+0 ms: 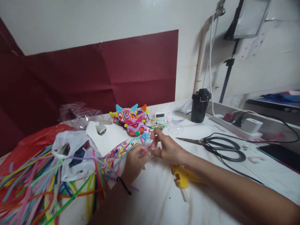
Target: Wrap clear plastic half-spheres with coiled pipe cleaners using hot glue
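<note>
Two hands are meeting near the middle of the white tabletop (164, 200), working on a small clear piece (148, 151) that is too blurred to name. From the 7 o'clock side the left hand (135, 161) is coming in with a black band on its wrist; its fingers (143, 153) are curled together and are pinching that clear piece at their tips. From 4 o'clock the right hand (167, 147) is reaching in, its thumb and lower fingers closing on the same piece, touching the left fingertips, while its forefinger (156, 133) is sticking up toward 12 o'clock, apart from the rest.

Just past the hands at 12 o'clock, a cluster of bright pipe-cleaner figures (131, 120) with horns is sitting beside a small digital timer (160, 115) and a clear plastic dome (175, 128). At 10 o'clock a white card (110, 137) is lying over a white plastic bag (70, 156), and at 8 o'clock a loose heap of coloured pipe cleaners (42, 187) is spreading across the tabletop. Under the right forearm, at 5 o'clock, a yellow glue gun (181, 178) is lying flat. At 3 o'clock black-handled scissors (215, 147) are resting shut, near a black cup (199, 105) at 2 o'clock and a white power strip (234, 123) farther right.
</note>
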`<state>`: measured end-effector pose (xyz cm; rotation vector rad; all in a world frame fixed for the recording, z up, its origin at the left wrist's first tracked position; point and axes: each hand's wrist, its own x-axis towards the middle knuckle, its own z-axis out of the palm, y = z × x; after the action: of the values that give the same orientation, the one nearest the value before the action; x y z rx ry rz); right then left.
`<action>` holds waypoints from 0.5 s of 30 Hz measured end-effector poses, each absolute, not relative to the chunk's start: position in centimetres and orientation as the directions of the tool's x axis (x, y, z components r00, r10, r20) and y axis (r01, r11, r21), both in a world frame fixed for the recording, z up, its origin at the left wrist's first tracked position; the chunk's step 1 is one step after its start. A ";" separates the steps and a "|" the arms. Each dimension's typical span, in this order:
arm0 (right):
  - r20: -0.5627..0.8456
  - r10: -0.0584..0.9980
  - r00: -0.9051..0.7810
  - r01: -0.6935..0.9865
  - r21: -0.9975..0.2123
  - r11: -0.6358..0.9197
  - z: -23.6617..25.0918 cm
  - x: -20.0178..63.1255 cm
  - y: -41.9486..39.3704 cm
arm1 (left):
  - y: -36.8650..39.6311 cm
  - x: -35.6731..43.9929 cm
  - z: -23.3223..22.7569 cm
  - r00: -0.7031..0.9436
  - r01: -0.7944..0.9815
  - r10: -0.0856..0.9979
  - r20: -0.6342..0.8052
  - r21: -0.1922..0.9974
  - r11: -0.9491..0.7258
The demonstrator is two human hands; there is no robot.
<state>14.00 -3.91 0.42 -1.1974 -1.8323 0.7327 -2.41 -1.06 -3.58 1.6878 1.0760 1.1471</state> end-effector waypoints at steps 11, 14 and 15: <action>0.517 0.852 -0.082 0.426 -0.755 0.499 1.5 19.4 -5.0 | -1.3 -2.6 -3.1 0.187 0.001 0.979 0.075 0.997 -0.077; 0.495 0.869 -0.010 0.426 -0.784 0.452 1.1 21.2 -5.9 | -1.2 -2.7 -3.1 0.187 -0.055 0.981 0.052 0.998 -0.042; 0.481 0.877 0.011 0.411 -0.801 0.435 0.9 21.8 -6.1 | -1.1 -2.8 -3.1 0.187 -0.070 0.981 0.046 0.997 -0.033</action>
<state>21.84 -6.11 0.90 -1.1564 -1.5980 0.5340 -2.78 -1.13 -3.09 1.2727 1.0022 1.1274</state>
